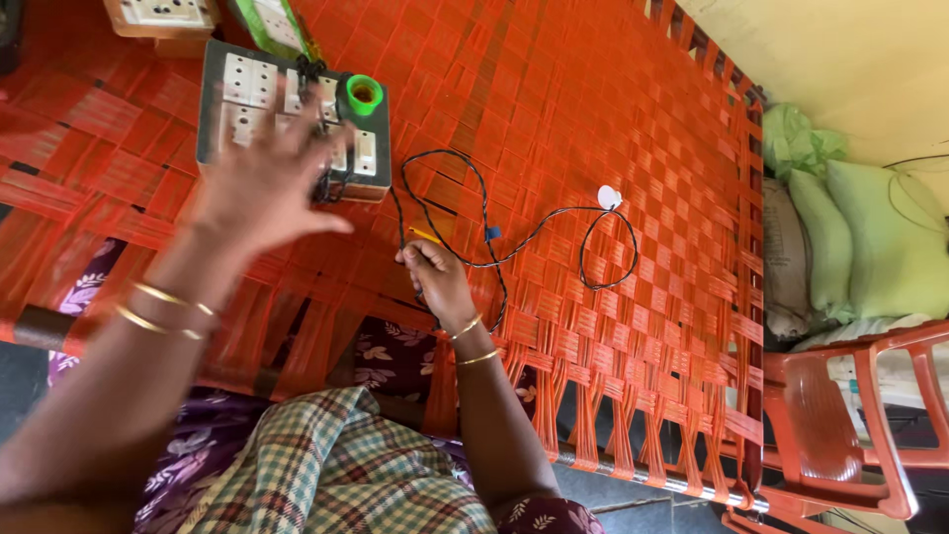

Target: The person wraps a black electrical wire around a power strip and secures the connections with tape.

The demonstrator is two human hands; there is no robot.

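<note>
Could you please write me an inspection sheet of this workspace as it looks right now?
Surface: woven orange cot with a metal frame.
Job's things: grey switch board with white switches and a green tape roll on its corner; a thin yellow tool.
Clutter: two more switch plates at the far edge.
Grippers: left hand spread open and blurred over the board; right hand closed on the yellow tool.
Cables: twisted black wire looping from the board to a white round fitting.
Surroundings: green pillows, orange plastic chair, pale wall.
</note>
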